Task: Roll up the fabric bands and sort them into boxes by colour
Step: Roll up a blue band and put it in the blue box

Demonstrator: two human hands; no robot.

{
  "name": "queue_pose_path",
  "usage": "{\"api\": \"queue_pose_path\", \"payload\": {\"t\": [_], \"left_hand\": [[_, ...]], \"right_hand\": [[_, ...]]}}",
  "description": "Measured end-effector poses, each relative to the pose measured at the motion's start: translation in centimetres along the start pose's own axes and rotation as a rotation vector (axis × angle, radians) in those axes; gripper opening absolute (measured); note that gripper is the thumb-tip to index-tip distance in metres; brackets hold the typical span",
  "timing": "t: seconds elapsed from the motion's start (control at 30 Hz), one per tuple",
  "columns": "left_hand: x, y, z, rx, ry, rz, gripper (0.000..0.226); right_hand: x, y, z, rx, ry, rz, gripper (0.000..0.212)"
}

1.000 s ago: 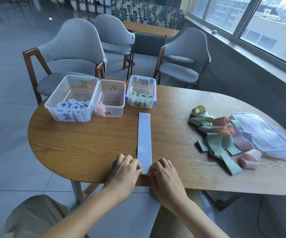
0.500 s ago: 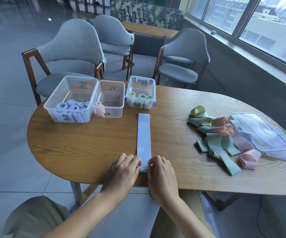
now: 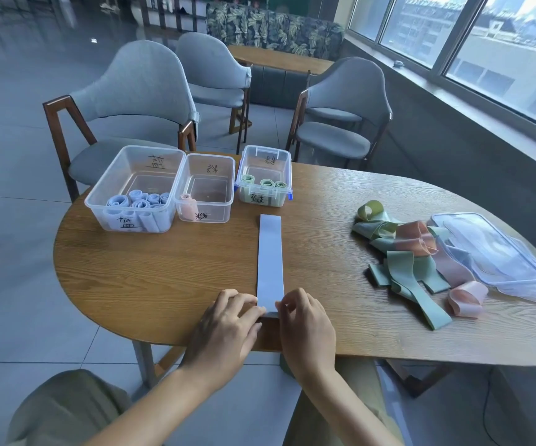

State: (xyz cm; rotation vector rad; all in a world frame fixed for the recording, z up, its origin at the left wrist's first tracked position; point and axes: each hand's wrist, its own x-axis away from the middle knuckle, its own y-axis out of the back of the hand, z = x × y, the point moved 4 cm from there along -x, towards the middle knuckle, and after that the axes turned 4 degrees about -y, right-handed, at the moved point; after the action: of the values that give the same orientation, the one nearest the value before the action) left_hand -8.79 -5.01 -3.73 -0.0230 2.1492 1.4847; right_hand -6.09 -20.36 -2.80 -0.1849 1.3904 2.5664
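At the worktop's (image 3: pixel 163 278) near edge, both hands, left (image 3: pixel 224 326) and right (image 3: pixel 305 326), pinch the flat pale-blue fabric band's (image 3: pixel 270 259) end; uneven finger pressure could start a crooked, loose roll.

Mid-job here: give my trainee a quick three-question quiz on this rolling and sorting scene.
1. True or false: the blue band lies flat, with both hands at its near end.
2. Which box holds green rolls? A left box B middle box C right box
3. Fill in: the unsorted bands lie beside a clear ____.

Key: 1 true; 2 C; 3 lid. The left hand and right hand pinch the band's end.
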Motion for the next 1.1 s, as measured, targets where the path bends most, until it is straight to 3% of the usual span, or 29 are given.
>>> {"api": "queue_pose_path", "payload": {"t": [0.2,0.77,1.1], "left_hand": [[0.0,-0.5,0.7,-0.013,0.009,0.017,0.035],[-1.3,-0.4,4.7,-0.034,0.094,0.2,0.066],[-0.9,-0.7,6.9,-0.008,0.19,0.195,0.068]], "right_hand": [[1.9,0.2,-0.5,0.121,0.325,-0.061,0.014],[1.4,-0.4,-1.4,0.178,0.389,0.09,0.042],[0.5,-0.5,-1.3,0.201,0.407,0.128,0.038]]}}
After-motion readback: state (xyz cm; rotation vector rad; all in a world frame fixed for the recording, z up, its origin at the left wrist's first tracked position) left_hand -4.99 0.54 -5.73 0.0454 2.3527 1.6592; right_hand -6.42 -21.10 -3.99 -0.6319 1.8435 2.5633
